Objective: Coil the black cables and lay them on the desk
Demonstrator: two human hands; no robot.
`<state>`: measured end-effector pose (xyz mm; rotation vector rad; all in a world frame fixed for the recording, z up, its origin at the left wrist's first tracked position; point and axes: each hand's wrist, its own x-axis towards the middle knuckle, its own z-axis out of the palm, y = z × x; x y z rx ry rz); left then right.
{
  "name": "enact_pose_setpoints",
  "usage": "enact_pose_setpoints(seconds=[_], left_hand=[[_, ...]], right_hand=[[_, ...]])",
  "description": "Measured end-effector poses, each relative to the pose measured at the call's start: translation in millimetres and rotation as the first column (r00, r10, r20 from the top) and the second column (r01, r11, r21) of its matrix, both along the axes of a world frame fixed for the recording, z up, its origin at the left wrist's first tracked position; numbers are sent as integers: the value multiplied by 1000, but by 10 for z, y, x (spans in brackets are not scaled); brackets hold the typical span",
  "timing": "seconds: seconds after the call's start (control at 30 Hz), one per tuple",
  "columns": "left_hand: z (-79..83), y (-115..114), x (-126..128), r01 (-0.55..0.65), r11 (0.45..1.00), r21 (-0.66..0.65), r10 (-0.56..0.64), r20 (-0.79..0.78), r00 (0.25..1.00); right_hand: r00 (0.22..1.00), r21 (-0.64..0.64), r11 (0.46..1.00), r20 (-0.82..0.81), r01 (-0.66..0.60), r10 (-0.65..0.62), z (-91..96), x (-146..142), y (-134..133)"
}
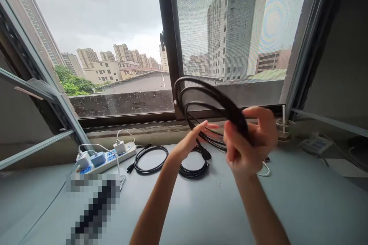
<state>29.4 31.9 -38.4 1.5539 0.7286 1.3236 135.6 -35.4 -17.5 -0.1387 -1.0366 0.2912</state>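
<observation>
My right hand (253,141) is closed around a bundle of a black cable (212,88), held up in loose loops above the table. The loops spread to the left of that hand. My left hand (191,138) is at the lower left part of the loops, its fingers stretched out towards the right and partly hidden by the cable. A black plug (206,154) shows just below the left fingers; whether it belongs to the held cable I cannot tell. Behind the left forearm lie two coiled black cables, one on the left (151,172) and one on the right (192,174).
A white power strip (103,162) with several plugged-in chargers stands at the left back. A pixelated dark object (94,210) lies in front of it. At the right back are a cup with a straw (284,128) and a pale device (316,143). A window frame (169,46) rises behind the table.
</observation>
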Motion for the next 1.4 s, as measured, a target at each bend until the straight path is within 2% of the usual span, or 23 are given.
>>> enact_pose_setpoints(seconds=[0.1, 0.17, 0.23, 0.3, 0.4, 0.47, 0.53, 0.7, 0.8, 0.9, 1.03, 1.2, 1.4], left_hand=[[66, 19, -15, 107, 994, -4, -105, 132, 986], [115, 5, -40, 37, 998, 48, -48, 244, 969], [159, -30, -79, -72, 994, 86, 44, 288, 957], [192, -65, -123, -146, 984, 107, 106, 316, 943], [217, -77, -195, -179, 978, 111, 133, 330, 935], [225, -57, -252, -185, 975, 125, 143, 286, 948], [237, -34, -316, -183, 972, 146, 148, 223, 963], [297, -54, -436, -144, 983, 114, 135, 84, 987], [335, -97, -463, -137, 988, 69, 134, 42, 990], [362, -112, -483, -62, 998, 7, 61, 89, 994], [389, -92, -513, 157, 980, -120, -126, 230, 965], [417, -81, -542, 170, 957, -235, -103, 274, 956], [476, -122, -594, 329, 904, -274, -232, 334, 914]], right_hand=[[969, -64, 986, -202, -156, 140, -5, 20, 212], [932, -169, 941, -273, -292, 240, -11, 31, 382], [916, -265, 891, -265, -369, 300, -28, 33, 526], [951, -330, 895, -172, -301, 257, -54, 18, 612], [999, -335, 942, 36, -22, 36, -93, -23, 637], [984, -301, 941, 139, 153, -116, -112, -42, 625], [961, -279, 931, 207, 235, -181, -123, -45, 621], [971, -324, 933, 226, 154, -82, -118, -26, 627], [976, -350, 925, 203, 147, -78, -105, -27, 602], [978, -352, 925, 193, 143, -77, -99, -34, 577], [971, -316, 933, 213, 170, -105, -109, -36, 578], [959, -261, 946, 255, 194, -126, -116, -16, 608], [964, -222, 962, 245, 162, -105, -96, 24, 627]])
